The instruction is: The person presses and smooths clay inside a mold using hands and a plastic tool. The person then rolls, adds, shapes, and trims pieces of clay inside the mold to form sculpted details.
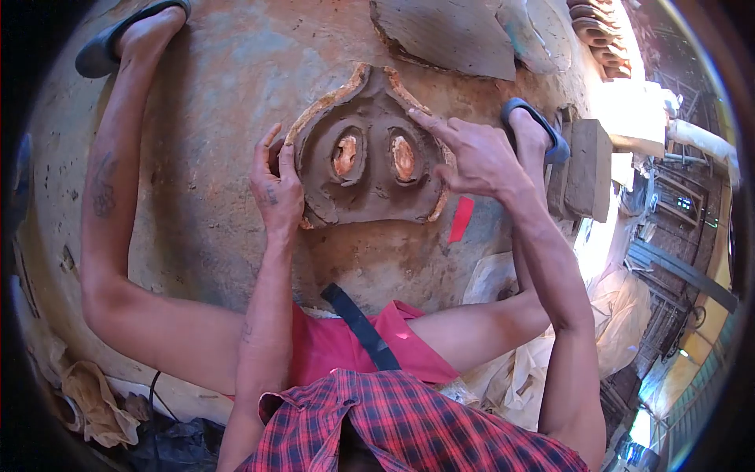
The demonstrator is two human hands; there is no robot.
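Plaid shirt (417, 413) seen nearest; clay form (376, 181) set on smeared floor (224, 94); left rim touched by loosely spread left hand (277, 187), upper-right rim by right hand (481, 161), index extended; grey blocks (590, 169), cluttered room (684, 216) seen rightward.

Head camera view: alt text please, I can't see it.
Left hand touches one side of a dark, clay-like piece with orange edging and two orange ovals; right hand puts its index finger on the opposite edge. A red strip lies nearby.
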